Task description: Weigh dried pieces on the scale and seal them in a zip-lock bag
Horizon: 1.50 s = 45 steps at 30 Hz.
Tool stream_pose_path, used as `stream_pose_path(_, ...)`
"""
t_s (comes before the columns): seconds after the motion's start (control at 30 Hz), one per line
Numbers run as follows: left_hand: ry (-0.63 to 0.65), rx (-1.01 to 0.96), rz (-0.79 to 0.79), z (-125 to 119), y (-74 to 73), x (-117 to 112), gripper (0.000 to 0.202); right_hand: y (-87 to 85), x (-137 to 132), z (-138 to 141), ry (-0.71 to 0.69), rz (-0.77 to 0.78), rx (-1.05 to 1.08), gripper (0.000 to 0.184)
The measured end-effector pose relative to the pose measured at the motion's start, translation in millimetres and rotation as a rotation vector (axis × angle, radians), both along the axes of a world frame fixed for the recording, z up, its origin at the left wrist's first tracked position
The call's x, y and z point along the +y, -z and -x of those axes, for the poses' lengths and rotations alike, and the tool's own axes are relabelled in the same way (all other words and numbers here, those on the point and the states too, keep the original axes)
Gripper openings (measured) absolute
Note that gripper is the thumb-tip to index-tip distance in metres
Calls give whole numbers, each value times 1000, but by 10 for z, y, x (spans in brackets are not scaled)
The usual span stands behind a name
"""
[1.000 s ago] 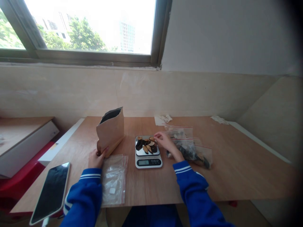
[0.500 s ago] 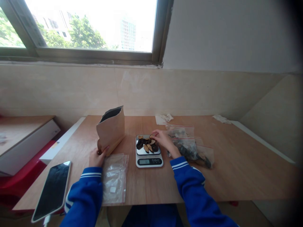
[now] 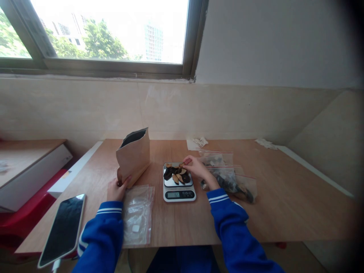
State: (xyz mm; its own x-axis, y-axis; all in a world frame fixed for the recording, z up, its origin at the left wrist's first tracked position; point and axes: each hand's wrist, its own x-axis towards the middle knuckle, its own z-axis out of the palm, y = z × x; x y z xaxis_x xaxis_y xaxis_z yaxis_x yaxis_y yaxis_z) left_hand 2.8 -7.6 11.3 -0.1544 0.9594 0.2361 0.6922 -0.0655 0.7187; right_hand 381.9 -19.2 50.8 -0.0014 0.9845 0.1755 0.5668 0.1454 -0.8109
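Brown paper bag [image 3: 134, 157] upright on counter [image 3: 176, 223], left hand [image 3: 116, 189] gripping its lower corner; right hand [image 3: 195, 166] pinching single slice [image 3: 181, 165] over scale [image 3: 179, 195]; dried slices [image 3: 178, 177] heaped there could slide off if nudged, bag topple if tugged

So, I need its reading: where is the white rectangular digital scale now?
In the head view, the scale sits just below centre, between the brown paper bag on its left and filled clear plastic bags on its right.
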Motion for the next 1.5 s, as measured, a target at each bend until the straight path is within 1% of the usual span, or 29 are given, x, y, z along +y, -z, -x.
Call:
stream_pose_path(0.07,-1,1,10,2,8,8,51,-34,-11,-22,-26,30,126,21)
stream_pose_path(0.13,-8,9,15,3,16,17,52,-84,-37,-56,-32,18,190,23)
stream_pose_path(0.27,0,0,13,1,15,16,52,-197,-186,-133,3,-39,212,26)
stream_pose_path(0.37,1,3,10,-8,-11,0,51,-210,-399,-175,41,-42,215,27)
stream_pose_path(0.47,-18,29,2,-22,-35,-7,50,-94,-665,-194,107,-35,209,28)
stream_pose_path(0.57,-53,93,-58,-33,-29,4,48,131,-938,-199,190,-31,172,27)
stream_pose_path(0.63,-114,145,-116,-36,-10,15,47,291,-1104,-199,256,-61,92,22)
stream_pose_path(0.7,-176,160,-137,-30,7,23,45,419,-1245,-196,308,-92,-7,16)
stream_pose_path(0.8,-201,104,-111,-11,11,27,42,520,-1391,-190,322,-103,-119,11)
stream_pose_path(0.9,-172,3,-122,11,6,28,44,529,-1454,-183,273,-107,-174,14)
stream_pose_path(1.0,-108,-82,-157,24,24,38,47,460,-1433,-181,185,-114,-176,29)
stream_pose_path(1.07,-73,-110,-163,33,49,52,49,365,-1365,-178,116,-93,-174,39)
stream_pose_path(1.1,-62,-121,-161,38,63,60,50,306,-1314,-173,82,-79,-175,41)
stream_pose_path(1.17,-51,-142,-149,49,88,77,51,180,-1177,-147,52,-71,-170,37)
stream_pose_path(1.23,-43,-158,-134,58,103,89,53,73,-1009,-102,86,-97,-171,31)
stream_pose_path(1.3,-39,-167,-116,59,105,93,55,10,-836,-47,142,-115,-206,27)
stream_pose_path(1.4,-41,-178,-97,44,88,85,56,3,-625,27,173,-73,-302,25)
stream_pose_path(1.5,-45,-193,-102,23,65,71,56,42,-504,65,190,-29,-359,23)
